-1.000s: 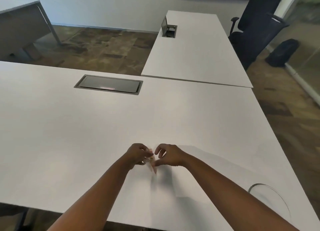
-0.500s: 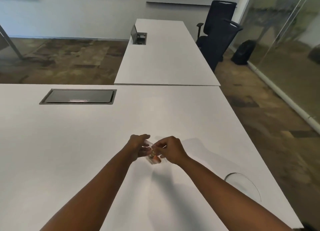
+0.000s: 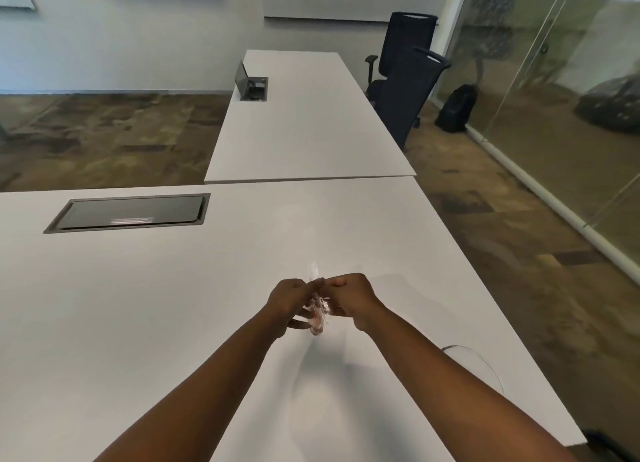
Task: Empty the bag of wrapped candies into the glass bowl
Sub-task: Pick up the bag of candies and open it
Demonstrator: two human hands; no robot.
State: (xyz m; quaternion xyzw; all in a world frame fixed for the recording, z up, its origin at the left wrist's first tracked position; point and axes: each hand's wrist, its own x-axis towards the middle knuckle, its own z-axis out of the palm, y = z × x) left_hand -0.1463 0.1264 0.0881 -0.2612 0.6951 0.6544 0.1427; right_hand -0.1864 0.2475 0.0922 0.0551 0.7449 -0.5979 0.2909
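A small clear plastic bag of wrapped candies (image 3: 318, 314) hangs between my two hands above the white table (image 3: 173, 305). My left hand (image 3: 286, 302) pinches its top edge from the left, my right hand (image 3: 349, 297) pinches it from the right. Reddish candies show through the plastic at the bag's lower part. The glass bowl (image 3: 479, 364) stands on the table to the right of my right forearm, which hides part of it; only its thin rim shows clearly.
A dark cable hatch (image 3: 128, 212) is set into the table at the far left. A second white table (image 3: 304, 122) joins at the back, with an open hatch. Black office chairs (image 3: 405, 80) and a black backpack (image 3: 455, 108) stand by the glass wall at the right.
The view has swung to the right and risen. Both hands stay on the bag, which now hangs more upright between them, its top edge sticking up.
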